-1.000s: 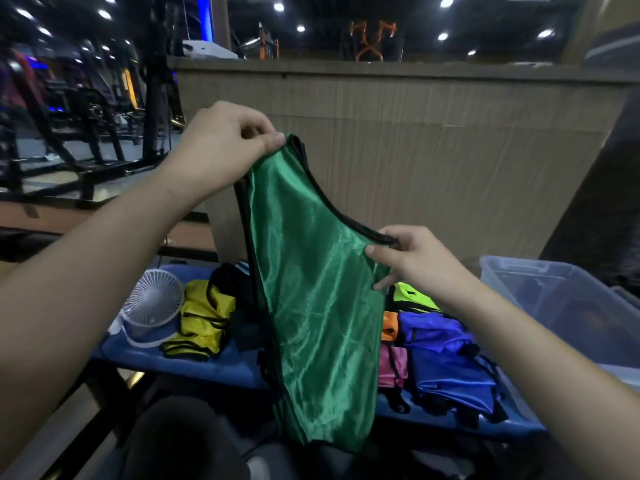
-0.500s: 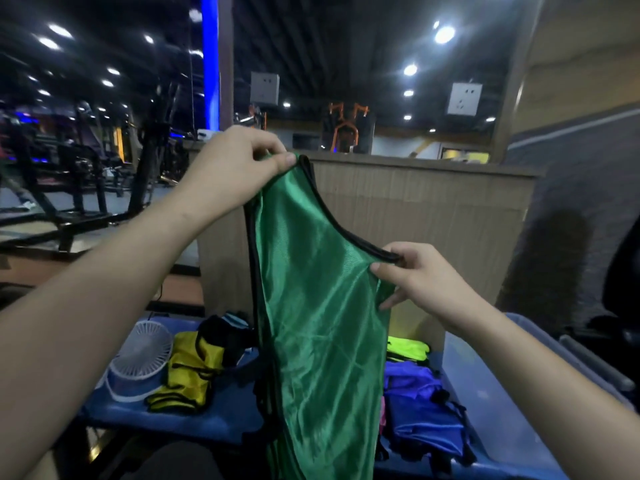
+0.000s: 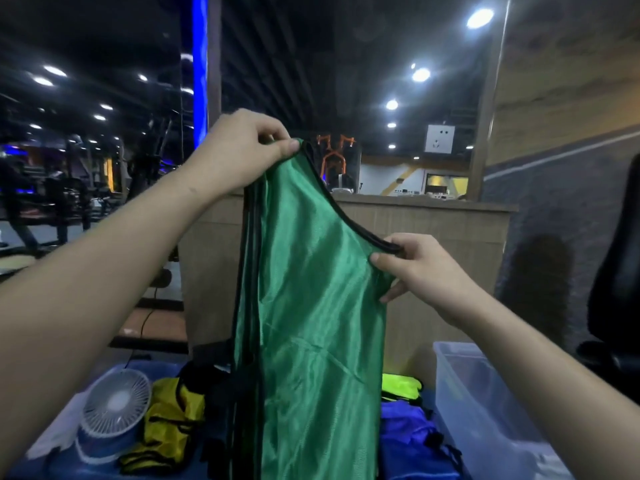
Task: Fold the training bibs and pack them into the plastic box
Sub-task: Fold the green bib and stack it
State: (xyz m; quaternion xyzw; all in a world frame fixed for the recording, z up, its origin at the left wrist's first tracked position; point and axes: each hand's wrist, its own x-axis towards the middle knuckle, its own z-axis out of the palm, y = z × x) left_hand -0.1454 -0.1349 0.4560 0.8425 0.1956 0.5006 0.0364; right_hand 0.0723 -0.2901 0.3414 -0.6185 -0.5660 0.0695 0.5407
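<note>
Here both hands, left hand (image 3: 242, 150) and right hand (image 3: 420, 271), pinch the slippery green bib (image 3: 311, 306); a loose grip could let it slide down.

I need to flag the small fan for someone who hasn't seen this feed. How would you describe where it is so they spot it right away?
Start at the blue bench top below the raised green bib. At its left end, beside a crumpled yellow bib, stands the white fan. It is the only rigid thing there: a round slatted grille tilted upward, among soft fabric bibs.
</note>
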